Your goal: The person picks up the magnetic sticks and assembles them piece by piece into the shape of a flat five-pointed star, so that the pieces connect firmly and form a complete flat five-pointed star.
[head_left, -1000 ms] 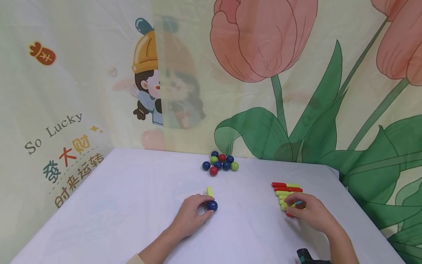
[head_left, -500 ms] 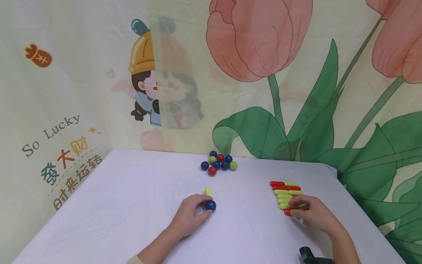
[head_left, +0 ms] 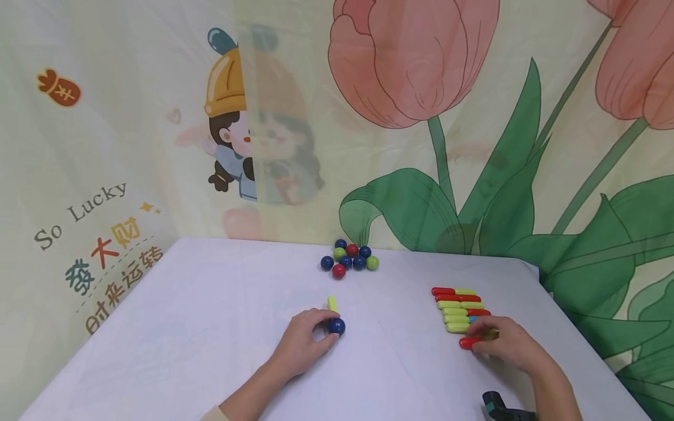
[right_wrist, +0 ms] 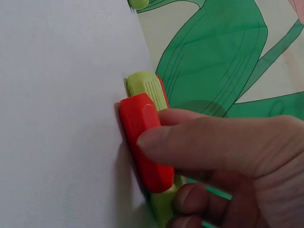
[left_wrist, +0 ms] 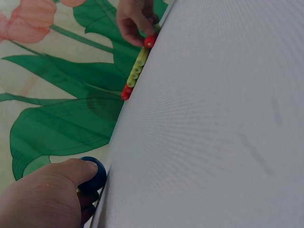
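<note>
my left hand (head_left: 302, 345) curls round the blue ball (head_left: 337, 326) on the white table (head_left: 210, 327), its yellow stick (head_left: 333, 303) just behind, while my right hand (head_left: 505, 345) pinches a red stick (head_left: 468, 342) at the near end of the row of sticks (head_left: 457, 305), so i judge the next move calls for lifting it clear.

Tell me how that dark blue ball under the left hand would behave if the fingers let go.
The dark blue ball is smooth and round, so it would probably roll across the flat white table. The left hand curls around it, likely steadying it. It looks rigid and glossy, perhaps slippery.
</note>
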{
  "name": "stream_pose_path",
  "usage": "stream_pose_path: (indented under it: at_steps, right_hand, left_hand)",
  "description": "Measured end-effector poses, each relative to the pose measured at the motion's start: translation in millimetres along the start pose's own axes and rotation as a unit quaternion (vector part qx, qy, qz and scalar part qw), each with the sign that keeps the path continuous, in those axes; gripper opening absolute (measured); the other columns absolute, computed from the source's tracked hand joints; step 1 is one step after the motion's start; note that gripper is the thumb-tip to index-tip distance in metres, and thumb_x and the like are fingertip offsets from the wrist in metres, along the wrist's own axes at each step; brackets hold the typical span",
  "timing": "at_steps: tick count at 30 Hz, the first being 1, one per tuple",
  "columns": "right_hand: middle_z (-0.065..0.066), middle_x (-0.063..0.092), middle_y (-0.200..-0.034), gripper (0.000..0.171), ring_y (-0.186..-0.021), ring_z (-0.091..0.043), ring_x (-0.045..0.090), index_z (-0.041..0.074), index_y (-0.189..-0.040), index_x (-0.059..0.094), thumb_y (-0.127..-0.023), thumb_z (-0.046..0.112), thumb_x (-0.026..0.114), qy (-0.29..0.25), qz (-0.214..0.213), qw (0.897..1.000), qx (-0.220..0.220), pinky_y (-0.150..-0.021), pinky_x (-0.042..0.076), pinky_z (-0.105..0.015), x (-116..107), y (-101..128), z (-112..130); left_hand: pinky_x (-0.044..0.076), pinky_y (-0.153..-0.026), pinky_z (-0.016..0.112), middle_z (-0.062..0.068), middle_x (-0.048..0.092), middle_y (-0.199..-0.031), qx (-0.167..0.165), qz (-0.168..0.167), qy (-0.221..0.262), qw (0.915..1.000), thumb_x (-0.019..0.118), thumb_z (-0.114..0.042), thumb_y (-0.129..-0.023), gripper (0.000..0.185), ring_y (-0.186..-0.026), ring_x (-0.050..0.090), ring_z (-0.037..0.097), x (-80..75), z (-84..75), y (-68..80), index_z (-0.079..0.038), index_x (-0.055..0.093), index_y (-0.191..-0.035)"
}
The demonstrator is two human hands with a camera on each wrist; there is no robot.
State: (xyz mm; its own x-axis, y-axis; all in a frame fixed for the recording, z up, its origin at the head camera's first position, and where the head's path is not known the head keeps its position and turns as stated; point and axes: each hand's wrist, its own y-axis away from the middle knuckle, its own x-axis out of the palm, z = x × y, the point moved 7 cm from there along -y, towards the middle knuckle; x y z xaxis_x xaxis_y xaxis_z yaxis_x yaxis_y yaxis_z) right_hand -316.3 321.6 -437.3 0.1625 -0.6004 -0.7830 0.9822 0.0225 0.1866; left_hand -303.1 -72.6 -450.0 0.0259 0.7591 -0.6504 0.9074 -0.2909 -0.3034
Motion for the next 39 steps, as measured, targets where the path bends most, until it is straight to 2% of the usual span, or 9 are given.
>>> stream_pose_path:
  at_steps: [4,7,12,21,32,39]
  right_hand:
    - [-0.009,0.064,-0.11,0.033,-0.104,-0.028,0.053,0.007,-0.11,0.073,-0.078,0.009,0.083,0.011,0.015,1.0,0.006,-0.074,0.058,-0.037,5,1,3]
    - [-0.008,0.063,-0.105,0.032,-0.101,-0.026,0.053,0.007,-0.109,0.073,-0.08,0.013,0.084,0.025,0.014,1.0,0.007,-0.073,0.056,-0.035,6,2,6]
    - [-0.006,0.06,-0.096,0.033,-0.095,-0.022,0.053,0.005,-0.111,0.071,-0.084,0.021,0.084,0.016,0.017,1.0,0.003,-0.071,0.052,-0.032,7,2,8]
    - [-0.006,0.061,-0.101,0.039,-0.101,-0.024,0.052,0.007,-0.115,0.071,-0.084,0.026,0.084,-0.003,0.016,1.0,-0.023,-0.071,0.053,-0.031,7,2,18]
    - [-0.003,0.065,-0.096,0.03,-0.089,-0.021,0.056,0.009,-0.11,0.073,-0.086,0.023,0.083,-0.022,0.019,0.996,-0.083,-0.068,0.053,-0.028,22,-2,59]
    - [-0.002,0.068,-0.101,0.03,-0.092,-0.019,0.059,0.012,-0.108,0.073,-0.081,0.018,0.086,-0.019,0.009,0.994,-0.11,-0.07,0.055,-0.029,33,-9,93]
  left_hand:
    - [0.053,-0.102,0.049,0.002,0.073,-0.121,0.001,-0.001,-0.001,1.0,0.076,-0.018,-0.092,0.034,-0.118,0.067,0.024,-0.9,-1.2,0.5,-0.014,0.071,-0.125]
    - [0.053,-0.103,0.05,0.002,0.073,-0.122,-0.001,0.0,0.001,1.0,0.077,-0.018,-0.092,0.034,-0.119,0.066,0.024,-0.3,-0.8,0.4,-0.014,0.071,-0.125]
    - [0.052,-0.104,0.05,0.001,0.073,-0.123,-0.004,0.001,0.001,1.0,0.077,-0.02,-0.092,0.035,-0.12,0.066,0.024,1.1,2.1,1.0,-0.015,0.071,-0.125]
    - [0.052,-0.103,0.05,-0.001,0.073,-0.119,-0.003,0.002,-0.001,1.0,0.077,-0.021,-0.092,0.033,-0.118,0.067,0.023,1.1,1.5,0.8,-0.016,0.071,-0.125]
    - [0.051,-0.105,0.051,-0.001,0.073,-0.12,-0.011,-0.001,0.003,0.9999,0.075,-0.022,-0.092,0.033,-0.12,0.066,0.023,0.1,0.9,0.5,-0.017,0.071,-0.124]
    - [0.051,-0.105,0.051,-0.001,0.072,-0.122,-0.025,0.004,0.006,0.9997,0.075,-0.023,-0.093,0.034,-0.121,0.065,0.023,1.5,2.3,0.5,-0.017,0.071,-0.126]
